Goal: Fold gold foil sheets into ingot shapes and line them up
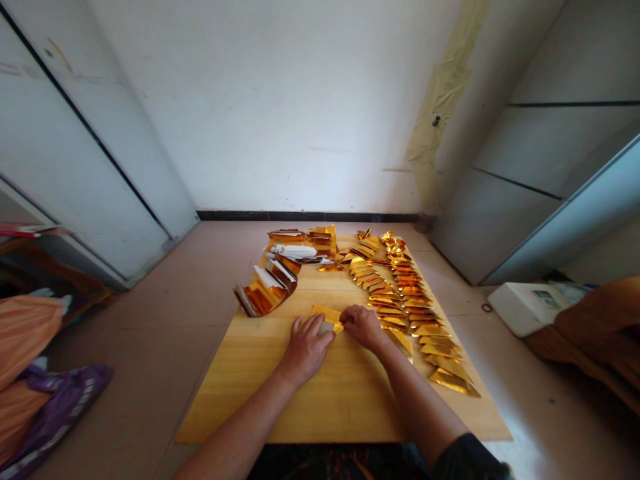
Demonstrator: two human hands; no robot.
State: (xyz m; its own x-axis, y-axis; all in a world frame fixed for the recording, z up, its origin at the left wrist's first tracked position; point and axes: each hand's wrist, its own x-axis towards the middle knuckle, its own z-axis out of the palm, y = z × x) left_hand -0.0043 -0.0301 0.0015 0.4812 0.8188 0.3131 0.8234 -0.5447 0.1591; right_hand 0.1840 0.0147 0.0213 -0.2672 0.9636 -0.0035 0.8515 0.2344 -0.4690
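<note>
A partly folded sheet of gold foil paper (327, 313) lies on the wooden table (260, 360), its pale inner side showing in the middle. My left hand (307, 343) presses down on its left and near edge with the fingers spread. At the right corner of the sheet, my right hand (364, 327) pinches the paper between thumb and fingers. Folded gold paper pieces (385, 300) overlap in a row just right of that hand. A second, longer row of folded gold pieces (420, 313) runs along the table's right side.
Stacks of loose gold sheets (267, 293) curl at the table's back left, near a white bundle (295, 251). A white box (527, 307) stands on the right. Purple and orange bags (65, 407) lie at left. A white wall (300, 120) rises behind.
</note>
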